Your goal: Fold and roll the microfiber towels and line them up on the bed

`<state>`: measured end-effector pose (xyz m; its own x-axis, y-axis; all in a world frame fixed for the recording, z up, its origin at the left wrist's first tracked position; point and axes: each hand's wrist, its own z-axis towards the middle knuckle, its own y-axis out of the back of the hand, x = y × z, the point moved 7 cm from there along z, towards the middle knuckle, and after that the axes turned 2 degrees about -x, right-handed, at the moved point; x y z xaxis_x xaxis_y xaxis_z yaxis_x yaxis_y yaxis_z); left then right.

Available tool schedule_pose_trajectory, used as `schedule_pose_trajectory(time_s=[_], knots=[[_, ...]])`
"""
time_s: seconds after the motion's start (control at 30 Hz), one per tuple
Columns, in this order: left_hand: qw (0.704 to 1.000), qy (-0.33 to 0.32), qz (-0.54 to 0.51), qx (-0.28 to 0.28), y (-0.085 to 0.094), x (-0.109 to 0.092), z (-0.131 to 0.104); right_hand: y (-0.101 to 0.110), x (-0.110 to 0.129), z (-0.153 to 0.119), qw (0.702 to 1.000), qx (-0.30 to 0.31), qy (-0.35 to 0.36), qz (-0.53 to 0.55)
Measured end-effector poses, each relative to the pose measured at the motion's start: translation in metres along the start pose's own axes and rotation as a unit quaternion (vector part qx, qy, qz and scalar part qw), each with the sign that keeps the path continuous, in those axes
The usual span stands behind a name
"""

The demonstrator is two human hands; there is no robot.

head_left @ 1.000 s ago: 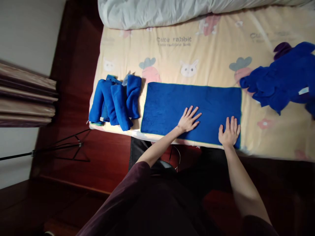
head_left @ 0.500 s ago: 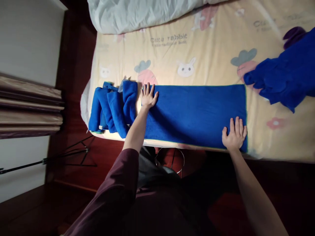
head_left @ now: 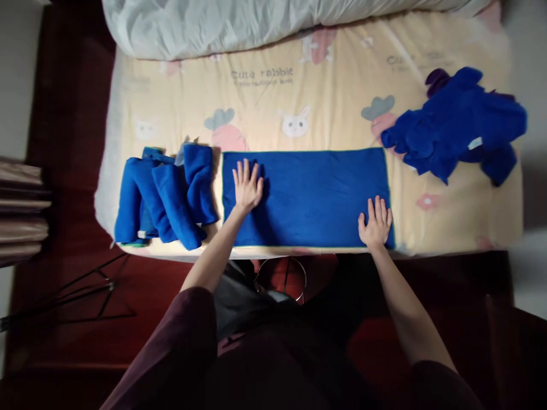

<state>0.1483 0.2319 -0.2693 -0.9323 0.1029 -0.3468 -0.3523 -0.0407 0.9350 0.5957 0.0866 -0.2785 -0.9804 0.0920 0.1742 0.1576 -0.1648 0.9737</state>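
A blue towel with a thin green edge lies spread flat along the near side of the bed. My left hand rests on its left part, palm down with fingers spread. Near the towel's lower right corner, my right hand lies flat with its fingers apart. Neither hand grips anything. Several rolled blue towels are bunched just left of the flat one. On the right, a crumpled heap of blue towels shows a small white label, with a dark purple cloth partly hidden behind it.
The bed has a yellow sheet printed with rabbits and carrots. A white quilt covers its far side. Below the near edge stands a stool with a round metal ring. A black tripod and curtains are at left.
My left hand has shifted down from the towel's top left corner area onto its surface. My right hand stays near the right edge. The view has turned rightward, showing more of the heap.
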Motion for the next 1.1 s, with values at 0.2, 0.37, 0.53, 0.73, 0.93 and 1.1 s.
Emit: schedule_pose_trajectory(time_s=[0.2, 0.37, 0.53, 0.73, 0.93, 1.1], knots=[[0.996, -0.038, -0.072, 0.036, -0.019, -0.068, -0.06, 0.015, 0.013, 0.007, 0.996, 0.066, -0.059, 0.025], [0.996, -0.031, -0.083, 0.029, -0.018, -0.062, -0.055, 0.004, 0.16, 0.037, 0.98, 0.117, 0.045, 0.154], [0.995, -0.032, -0.086, 0.033, -0.022, -0.06, -0.054, -0.03, 0.258, 0.074, 0.949, 0.166, 0.174, 0.205], [0.996, -0.039, -0.08, 0.012, -0.025, -0.059, -0.055, -0.017, 0.065, 0.124, 0.986, 0.122, 0.011, 0.114], [0.995, -0.037, -0.088, 0.008, -0.023, -0.06, -0.055, -0.008, 0.06, 0.148, 0.99, 0.104, -0.004, 0.091], [0.995, -0.048, -0.088, 0.002, -0.023, -0.06, -0.057, -0.036, 0.193, 0.136, 0.96, 0.17, 0.184, 0.123]])
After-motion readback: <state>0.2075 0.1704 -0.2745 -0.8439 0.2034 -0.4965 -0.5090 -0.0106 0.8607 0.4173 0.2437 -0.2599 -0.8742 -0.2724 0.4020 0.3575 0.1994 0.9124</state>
